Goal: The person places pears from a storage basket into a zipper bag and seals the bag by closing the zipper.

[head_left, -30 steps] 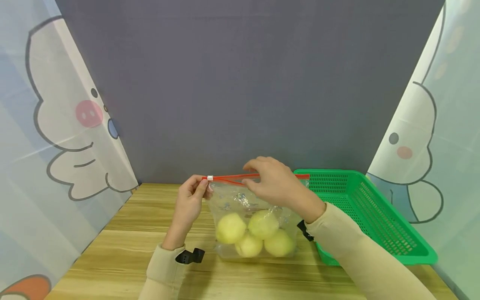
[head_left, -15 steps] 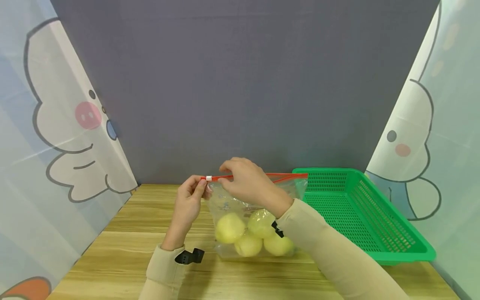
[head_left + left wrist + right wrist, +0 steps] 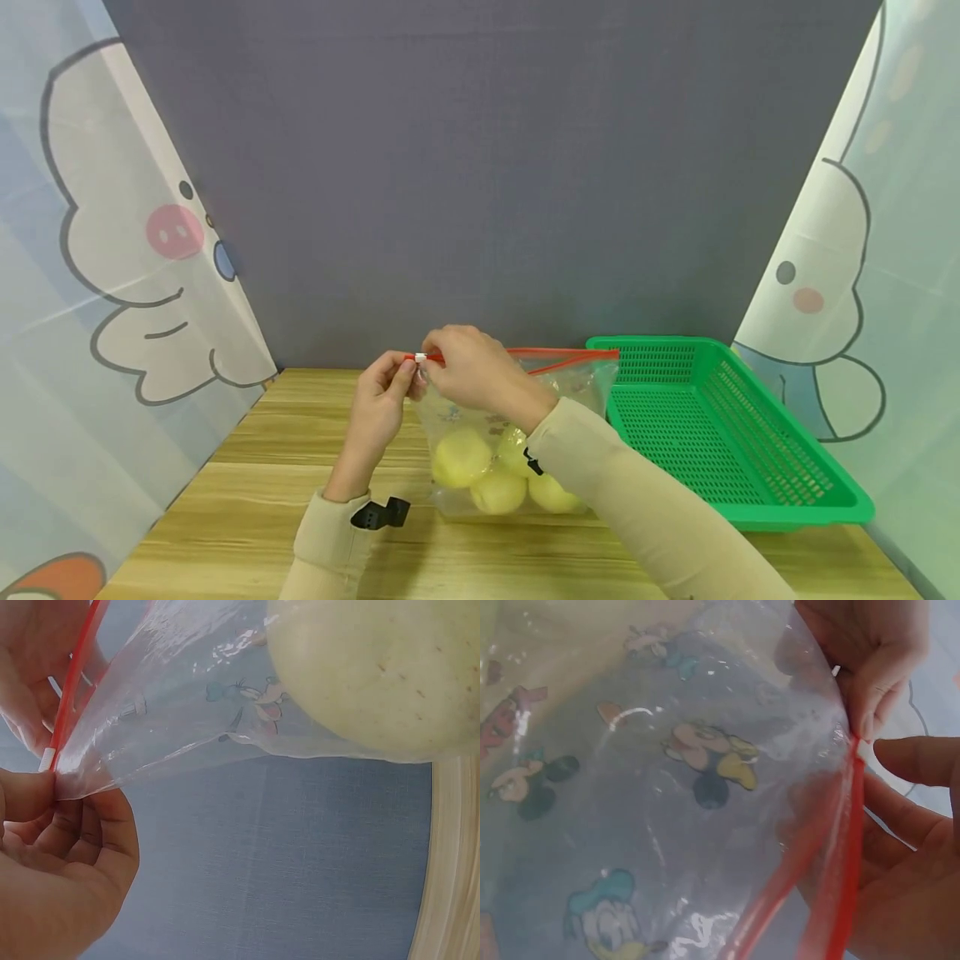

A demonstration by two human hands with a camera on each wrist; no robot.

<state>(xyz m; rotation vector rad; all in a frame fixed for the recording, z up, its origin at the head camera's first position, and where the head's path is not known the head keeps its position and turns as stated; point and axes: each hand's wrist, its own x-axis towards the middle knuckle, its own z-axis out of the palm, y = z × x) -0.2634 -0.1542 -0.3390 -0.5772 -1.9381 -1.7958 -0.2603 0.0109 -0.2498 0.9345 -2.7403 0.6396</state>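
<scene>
A clear zip bag (image 3: pixel 577 382) with a red zip strip stands on the wooden table, holding several round pale yellow-green fruits (image 3: pixel 498 490). My left hand (image 3: pixel 377 410) pinches the strip's left end between thumb and fingers. Beside that thumb is the small white slider (image 3: pixel 421 357). My right hand (image 3: pixel 474 371) has its thumb and curled fingers round the strip at the slider. The right thumb (image 3: pixel 919 759) shows on the near side in the right wrist view, the other fingers partly behind the film. Toward the right, the two red edges stand apart. My right forearm hides some fruit.
To the right, a green perforated plastic basket (image 3: pixel 825 510) stands close to the bag. Wooden table (image 3: pixel 247 500) extends left and in front. A dark grey cloth (image 3: pixel 480 167) rises behind, with cartoon-printed curtains (image 3: pixel 142 208) at both sides.
My right hand has slid left along the zip strip from the bag's middle to the slider. The left hand keeps its hold, and the bag stays in place.
</scene>
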